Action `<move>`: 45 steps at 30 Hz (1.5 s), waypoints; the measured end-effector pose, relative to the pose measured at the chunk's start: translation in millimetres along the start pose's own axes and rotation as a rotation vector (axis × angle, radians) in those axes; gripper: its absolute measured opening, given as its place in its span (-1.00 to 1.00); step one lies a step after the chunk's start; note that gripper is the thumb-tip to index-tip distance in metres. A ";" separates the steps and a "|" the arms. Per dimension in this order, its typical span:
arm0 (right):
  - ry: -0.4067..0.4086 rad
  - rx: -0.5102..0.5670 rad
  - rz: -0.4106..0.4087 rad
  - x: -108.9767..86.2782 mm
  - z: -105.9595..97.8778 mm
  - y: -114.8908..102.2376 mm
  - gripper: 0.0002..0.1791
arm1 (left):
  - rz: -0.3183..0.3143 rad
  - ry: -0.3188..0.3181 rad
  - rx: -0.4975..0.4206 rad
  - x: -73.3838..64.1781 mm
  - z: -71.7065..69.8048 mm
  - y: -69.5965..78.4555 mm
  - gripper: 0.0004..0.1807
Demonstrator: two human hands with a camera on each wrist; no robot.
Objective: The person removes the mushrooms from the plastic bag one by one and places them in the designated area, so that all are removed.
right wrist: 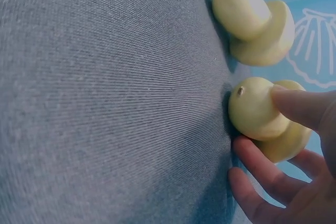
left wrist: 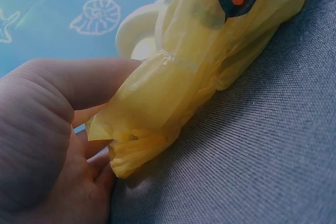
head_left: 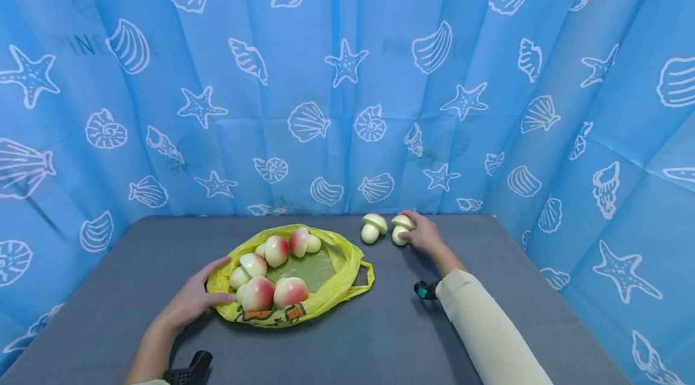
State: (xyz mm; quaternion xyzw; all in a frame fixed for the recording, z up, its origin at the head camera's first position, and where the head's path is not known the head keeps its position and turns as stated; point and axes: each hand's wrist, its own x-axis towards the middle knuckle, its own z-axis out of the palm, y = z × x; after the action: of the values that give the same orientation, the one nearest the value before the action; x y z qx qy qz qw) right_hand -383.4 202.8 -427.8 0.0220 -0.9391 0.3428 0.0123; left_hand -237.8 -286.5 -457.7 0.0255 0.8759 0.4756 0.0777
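My right hand [head_left: 426, 236] grips a toy mushroom [right wrist: 257, 109] at the far side of the table, its thumb on the pale stem and its fingers beneath and behind the cap. A second toy mushroom [head_left: 373, 228] stands just left of it. At the left end of the yellow plastic bag [head_left: 339, 291], my left hand [head_left: 190, 295] holds the rim, thumb on the near side and fingers on the far side. Several mushrooms [head_left: 257, 294] with pink-tinged caps lie inside the spread bag. Part of the left hand's fingers is hidden behind the plastic in the left wrist view.
The grey cloth-covered table [head_left: 391, 337] carries everything. A blue curtain [head_left: 347, 101] with white shells and starfish hangs right behind its far edge and along the sides. One bag handle [head_left: 369, 276] sticks out to the right. Both wrists wear dark straps [head_left: 426, 289].
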 end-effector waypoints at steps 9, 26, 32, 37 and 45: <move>-0.045 -0.020 0.027 1.3 -1.3 -3.3 -0.30 | 0.018 0.000 -0.003 -0.6 0.2 -0.5 0.00; -0.086 0.035 0.067 2.7 -1.3 -5.5 -0.29 | 0.014 0.001 0.014 1.6 -1.6 3.3 -0.01; -0.091 0.046 0.084 2.7 -2.3 -6.8 -0.28 | 0.017 -0.001 0.007 2.1 -0.5 1.6 -0.01; -0.096 0.054 0.076 2.5 -4.1 -8.2 -0.28 | 0.018 0.004 -0.014 1.8 -0.2 2.2 0.01; -0.109 0.039 0.035 3.3 -1.4 -4.9 -0.26 | 0.024 0.012 -0.010 0.5 -0.1 -1.6 0.02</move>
State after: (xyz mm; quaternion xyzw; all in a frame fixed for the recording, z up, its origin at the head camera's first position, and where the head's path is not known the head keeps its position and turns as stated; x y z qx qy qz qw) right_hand -386.5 199.8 -423.5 0.0243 -0.9318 0.3593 -0.0455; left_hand -238.3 -287.4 -459.1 0.0327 0.8735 0.4811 0.0669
